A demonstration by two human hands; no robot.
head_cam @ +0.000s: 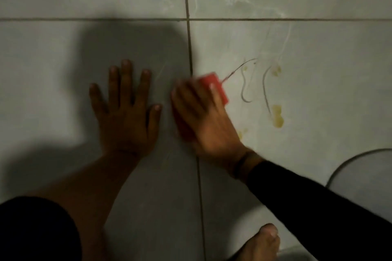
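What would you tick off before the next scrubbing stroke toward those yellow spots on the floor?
1. Right hand grips the red scrubber: ok, though the picture is blurred there.
2. Left hand braced flat on the floor tile: ok.
3. Yellow stains scrubbed off: not ok, several lie to the right of the scrubber.
4. Dark curly strands cleared: not ok, they lie between the scrubber and the stains.
5. Bare foot out of the stroke's path: ok, it is near the bottom edge.
6. Tile wet enough: cannot tell.

Left hand point(125, 110) lies flat, fingers spread; blurred right hand point(203, 116) seems curled, gripping.
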